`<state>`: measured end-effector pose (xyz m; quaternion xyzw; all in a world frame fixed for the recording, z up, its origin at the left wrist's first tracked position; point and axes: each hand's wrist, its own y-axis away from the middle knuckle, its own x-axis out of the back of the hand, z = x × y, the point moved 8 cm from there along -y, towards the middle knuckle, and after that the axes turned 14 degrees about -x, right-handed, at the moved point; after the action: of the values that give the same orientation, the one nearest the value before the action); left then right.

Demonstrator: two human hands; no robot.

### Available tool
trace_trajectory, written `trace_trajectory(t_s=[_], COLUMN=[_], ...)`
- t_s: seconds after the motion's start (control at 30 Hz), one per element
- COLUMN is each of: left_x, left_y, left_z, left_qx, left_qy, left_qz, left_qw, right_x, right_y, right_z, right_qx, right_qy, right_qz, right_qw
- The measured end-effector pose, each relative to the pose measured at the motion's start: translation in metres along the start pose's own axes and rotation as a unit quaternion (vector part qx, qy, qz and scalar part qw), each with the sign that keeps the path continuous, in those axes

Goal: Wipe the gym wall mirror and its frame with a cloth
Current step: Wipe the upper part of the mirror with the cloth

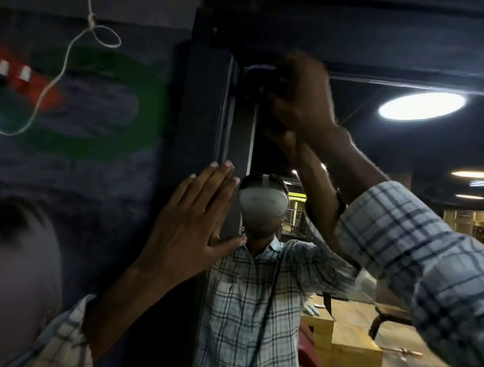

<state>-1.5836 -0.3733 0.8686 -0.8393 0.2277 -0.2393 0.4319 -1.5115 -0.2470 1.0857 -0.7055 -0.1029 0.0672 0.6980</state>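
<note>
Overhead, right hand gripping cloth, left hand flat on frame

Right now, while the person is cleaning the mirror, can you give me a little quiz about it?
1. True or false: the left hand lies flat, fingers straight, against the frame.
2. Which corner of the mirror is the right hand at? A) upper left B) lower left C) lower right
3. Fill in: the right hand grips a dark ____.
Key: 1 true; 2 A; 3 cloth.
</note>
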Motion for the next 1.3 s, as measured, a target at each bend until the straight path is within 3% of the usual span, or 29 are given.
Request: trace_trajectory(t_s=[0.07,0.23,0.33,0.4,0.5,0.57,0.73,0.9,1.07,1.1,1.23,1.3], left_x=[0.001,0.0,0.0,0.0,-0.002,-0.002,0.001,0.004,0.004,0.004,0.003,0.004], left_y=[0.004,0.018,0.023,0.026,0.029,0.031,0.036,0.045,0.051,0.052,0.054,0.055], left_z=[-0.003,-0.013,-0.016,-0.017,-0.019,-0.021,-0.025,-0.031,-0.031,-0.03,-0.031,-0.033], left_qx=[0.007,0.029,0.031,0.038,0.047,0.044,0.038,0.038,0.038,0.039,0.03,0.024], left_qy=[0.009,0.015,0.024,0.031,0.041,0.042,0.055,0.055,0.072,0.073,0.081,0.079], left_qz=[0.011,0.016,0.018,0.019,0.017,0.016,0.009,-0.005,-0.015,-0.016,-0.02,-0.023], left_qw=[1.0,0.999,0.999,0.999,0.998,0.998,0.998,0.998,0.997,0.996,0.996,0.996], right_x=[-0.002,-0.035,-0.011,-0.013,-0.041,-0.034,-0.006,-0.02,0.013,0.002,-0.031,-0.013], right_y=[0.015,0.086,0.076,0.09,0.131,0.134,0.13,0.16,0.152,0.162,0.191,0.176], right_z=[0.001,-0.022,0.001,0.002,-0.019,-0.014,0.012,-0.004,0.024,0.016,-0.008,0.007], right_qx=[-0.024,0.077,0.0,-0.027,0.043,0.052,-0.055,0.025,-0.091,-0.079,0.02,-0.01], right_qy=[0.0,0.031,0.01,-0.004,-0.002,0.011,-0.017,0.004,-0.036,-0.042,-0.01,-0.014], right_qz=[0.042,-0.125,-0.02,0.004,-0.13,-0.161,-0.015,-0.161,0.011,-0.004,-0.192,-0.151], right_qw=[0.999,0.989,1.0,1.0,0.991,0.985,0.998,0.987,0.995,0.996,0.981,0.988])
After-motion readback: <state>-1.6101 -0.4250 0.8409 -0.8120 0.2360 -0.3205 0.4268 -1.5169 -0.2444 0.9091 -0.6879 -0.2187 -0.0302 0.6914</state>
